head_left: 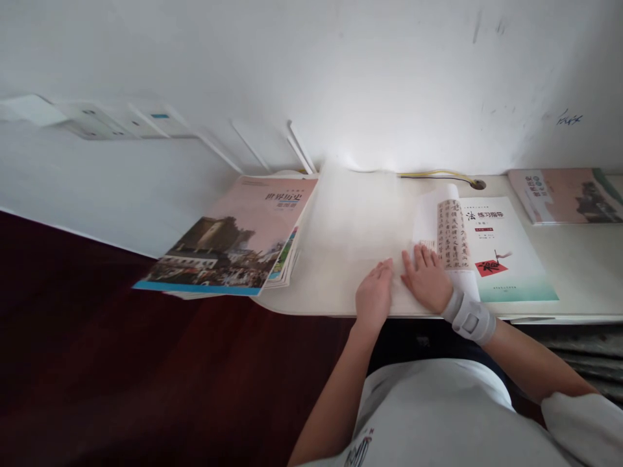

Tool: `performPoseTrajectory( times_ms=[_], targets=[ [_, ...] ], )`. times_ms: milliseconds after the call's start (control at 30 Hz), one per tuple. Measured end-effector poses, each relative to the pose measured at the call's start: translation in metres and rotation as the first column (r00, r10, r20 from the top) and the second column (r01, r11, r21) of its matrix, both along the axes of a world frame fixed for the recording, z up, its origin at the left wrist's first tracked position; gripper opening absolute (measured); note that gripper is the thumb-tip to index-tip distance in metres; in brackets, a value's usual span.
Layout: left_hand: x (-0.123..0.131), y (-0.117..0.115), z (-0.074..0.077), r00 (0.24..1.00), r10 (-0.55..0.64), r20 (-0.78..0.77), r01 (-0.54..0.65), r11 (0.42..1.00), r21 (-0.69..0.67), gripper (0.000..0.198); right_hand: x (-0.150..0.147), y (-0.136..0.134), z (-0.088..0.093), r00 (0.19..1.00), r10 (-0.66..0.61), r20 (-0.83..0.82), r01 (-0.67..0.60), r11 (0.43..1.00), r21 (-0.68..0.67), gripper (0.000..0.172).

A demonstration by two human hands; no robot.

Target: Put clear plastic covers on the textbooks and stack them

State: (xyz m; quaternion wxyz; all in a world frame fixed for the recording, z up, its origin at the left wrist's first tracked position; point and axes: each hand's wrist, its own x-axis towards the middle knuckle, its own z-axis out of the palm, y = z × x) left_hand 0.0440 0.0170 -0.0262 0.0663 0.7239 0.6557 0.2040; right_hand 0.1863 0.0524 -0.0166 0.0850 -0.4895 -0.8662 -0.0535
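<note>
A calligraphy workbook [506,253] with a white and green cover lies on the white desk, a strip of its calligraphy page [450,240] showing along its left side. My right hand [428,279], with a grey band at the wrist, rests on that strip's lower left edge, palm down and fingers spread. Close by on the left, my left hand [374,295] is bent with its fingers together on a pale, see-through sheet [355,227]. Whether those fingers pinch the sheet's edge is hidden. The sheet reaches from the book stack toward the workbook.
A stack of books topped by a pink world history atlas [228,240] overhangs the desk's [311,301] left end. Another pink book [567,194] lies at the far right. A yellow cable [438,174] enters a round hole by the wall. Sockets [107,123] sit on the left wall.
</note>
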Motion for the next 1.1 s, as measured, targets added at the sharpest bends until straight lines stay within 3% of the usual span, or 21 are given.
performPoseTrajectory(
  times_ms=[200,367,467,600,733,833,900,967,1100],
  targets=[
    [0.001,0.000,0.005,0.999,-0.030,-0.014,0.030,1.000,0.004,0.049,0.000,-0.041,0.003,0.992,0.116,-0.049,-0.119,0.992,-0.051,0.056],
    [0.002,-0.001,0.006,0.995,-0.027,-0.101,0.028,1.000,0.009,0.044,0.001,-0.054,0.003,0.969,0.143,-0.203,-0.174,0.974,-0.146,0.075],
    [0.005,-0.004,0.007,0.980,-0.070,-0.184,0.077,0.997,0.031,0.046,0.010,-0.039,0.010,0.933,0.171,-0.315,-0.254,0.936,-0.243,0.080],
    [0.009,-0.008,0.008,0.965,-0.083,-0.250,0.101,0.993,0.058,0.042,0.039,0.002,0.036,0.907,0.230,-0.352,-0.366,0.843,-0.395,0.075],
    [0.009,-0.008,0.005,0.966,-0.066,-0.251,0.093,0.991,0.098,0.040,0.086,0.030,0.062,0.911,0.361,-0.201,-0.412,0.811,-0.414,0.080],
    [0.008,-0.008,0.003,0.968,-0.060,-0.242,0.092,0.988,0.124,0.039,0.120,0.025,0.064,0.895,0.440,-0.074,-0.423,0.783,-0.456,0.087],
    [0.008,-0.007,0.002,0.970,-0.059,-0.237,0.093,0.986,0.135,0.039,0.134,0.014,0.059,0.880,0.471,-0.056,-0.447,0.785,-0.429,0.085],
    [0.006,-0.007,0.001,0.971,-0.065,-0.231,0.097,0.987,0.130,0.043,0.137,0.003,0.053,0.885,0.462,-0.060,-0.454,0.827,-0.332,0.074],
    [0.002,-0.008,-0.001,0.978,-0.080,-0.191,0.102,0.989,0.106,0.059,0.115,-0.010,0.044,0.916,0.401,-0.015,-0.400,0.909,-0.121,0.058]
  ],
)
